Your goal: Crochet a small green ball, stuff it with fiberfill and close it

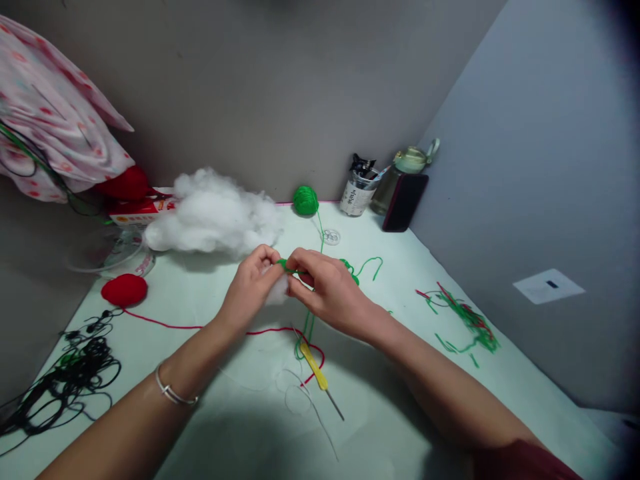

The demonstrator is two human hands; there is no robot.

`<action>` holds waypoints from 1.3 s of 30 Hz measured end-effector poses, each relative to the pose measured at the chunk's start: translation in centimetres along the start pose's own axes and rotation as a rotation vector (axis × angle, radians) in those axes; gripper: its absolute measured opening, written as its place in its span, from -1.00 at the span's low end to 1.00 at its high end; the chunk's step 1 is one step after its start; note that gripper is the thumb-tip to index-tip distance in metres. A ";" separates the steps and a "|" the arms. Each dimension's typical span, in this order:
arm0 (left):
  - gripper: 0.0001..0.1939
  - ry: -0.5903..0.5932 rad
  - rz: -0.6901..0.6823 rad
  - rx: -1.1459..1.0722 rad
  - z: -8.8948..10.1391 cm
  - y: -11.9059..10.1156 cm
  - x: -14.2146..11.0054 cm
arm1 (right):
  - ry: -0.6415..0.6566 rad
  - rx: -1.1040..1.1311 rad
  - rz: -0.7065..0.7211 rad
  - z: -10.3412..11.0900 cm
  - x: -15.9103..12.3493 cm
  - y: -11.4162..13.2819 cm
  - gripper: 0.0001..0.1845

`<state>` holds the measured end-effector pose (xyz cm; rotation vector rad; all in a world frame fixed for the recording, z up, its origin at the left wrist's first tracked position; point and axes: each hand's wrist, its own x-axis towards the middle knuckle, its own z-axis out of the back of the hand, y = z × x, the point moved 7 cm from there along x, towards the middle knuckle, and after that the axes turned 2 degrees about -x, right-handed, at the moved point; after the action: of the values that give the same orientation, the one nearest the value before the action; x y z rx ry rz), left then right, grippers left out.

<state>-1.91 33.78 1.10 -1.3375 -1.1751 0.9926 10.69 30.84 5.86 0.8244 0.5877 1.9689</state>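
Observation:
Both hands meet over the middle of the table, pinching a small green crocheted piece (284, 264) between them. My left hand (257, 280) is closed on its left side, with a tuft of white stuffing (277, 291) just below the fingers. My right hand (325, 283) pinches the piece from the right and hides part of it. Green yarn hangs beneath the hands. A crochet hook with a yellow handle (314, 367) lies below them, beside the end of a red yarn strand (175, 327). More green crochet (351, 270) shows behind my right hand.
A heap of white stuffing (215, 213), a green yarn ball (305, 200), a pen cup (356, 193), a bottle (410, 160) and a phone (405, 202) stand at the back. Left are a red yarn ball (125, 291) and tangled black cord (75, 373); right, yarn scraps (470, 317).

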 end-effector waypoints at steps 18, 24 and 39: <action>-0.71 0.185 0.113 -0.119 0.4 0.5 0.8 | -0.011 0.141 -0.204 1.7 0.6 -2.3 -0.79; -0.79 0.050 0.028 -0.015 0.6 0.2 0.7 | 0.109 0.076 -0.141 0.7 0.1 -0.9 -0.92; -0.81 0.143 0.129 -0.246 -0.2 -0.3 0.6 | -0.158 0.192 -0.223 2.0 0.8 -3.9 -0.84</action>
<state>-1.69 34.30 1.44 -1.6692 -1.1405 0.8465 13.98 33.63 4.79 0.9783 0.7488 1.6463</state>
